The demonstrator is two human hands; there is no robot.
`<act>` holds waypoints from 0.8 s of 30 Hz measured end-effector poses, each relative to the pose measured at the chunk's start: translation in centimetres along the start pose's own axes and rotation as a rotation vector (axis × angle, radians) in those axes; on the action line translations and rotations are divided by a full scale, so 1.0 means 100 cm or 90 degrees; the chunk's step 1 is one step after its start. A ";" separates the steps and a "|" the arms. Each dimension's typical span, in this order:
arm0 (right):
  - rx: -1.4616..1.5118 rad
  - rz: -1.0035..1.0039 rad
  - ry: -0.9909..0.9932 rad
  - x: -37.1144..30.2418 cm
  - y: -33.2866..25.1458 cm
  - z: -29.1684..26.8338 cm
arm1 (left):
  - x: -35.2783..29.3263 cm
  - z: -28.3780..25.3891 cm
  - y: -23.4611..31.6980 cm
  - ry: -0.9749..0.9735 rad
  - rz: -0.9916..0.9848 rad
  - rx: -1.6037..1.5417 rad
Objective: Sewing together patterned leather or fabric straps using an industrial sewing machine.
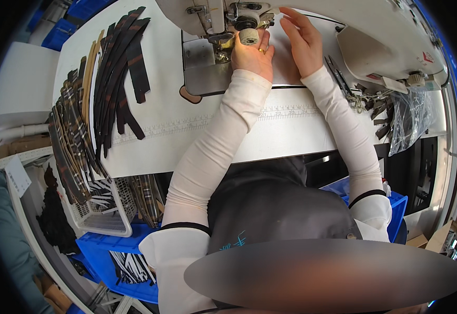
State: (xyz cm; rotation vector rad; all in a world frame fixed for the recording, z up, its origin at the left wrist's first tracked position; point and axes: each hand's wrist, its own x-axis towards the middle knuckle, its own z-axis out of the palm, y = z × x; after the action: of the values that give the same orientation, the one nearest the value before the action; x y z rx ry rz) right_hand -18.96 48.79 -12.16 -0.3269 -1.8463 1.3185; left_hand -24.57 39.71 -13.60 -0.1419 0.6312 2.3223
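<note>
A white sewing machine (375, 31) stands at the far side of the white table (291, 131). My left hand (252, 55) rests by the needle area, its fingers curled just below a pale ribbed wheel (249, 36); whether it grips anything I cannot tell. My right hand (301, 39) lies flat, fingers apart, on a light piece of material (283, 68) on the machine bed. A grey metal plate (205, 73) sits left of my left hand.
Several dark and plaid straps (116, 78) lie fanned on the table's left and hang over its edge. A white basket (105, 209) and blue bins (129, 261) stand below on the left. Black scissors (338, 76) and scraps lie on the right.
</note>
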 end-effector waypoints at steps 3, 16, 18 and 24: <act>-0.099 -0.072 -0.081 0.024 0.026 -0.005 | 0.000 0.001 0.000 0.003 0.002 0.001; -0.089 -0.067 -0.255 0.066 0.075 -0.023 | -0.003 0.003 0.001 0.004 -0.022 -0.010; -0.095 -0.064 -0.250 0.066 0.074 -0.022 | -0.003 0.003 0.001 0.007 -0.018 -0.016; -0.201 -0.142 -0.210 0.064 0.067 -0.016 | -0.004 0.004 0.001 0.014 -0.018 -0.034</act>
State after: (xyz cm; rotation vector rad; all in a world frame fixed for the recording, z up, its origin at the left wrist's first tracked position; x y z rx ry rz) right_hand -23.42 56.60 -14.83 -0.0617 -2.3007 0.9699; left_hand -24.30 39.59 -13.05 -0.2002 0.5751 2.3143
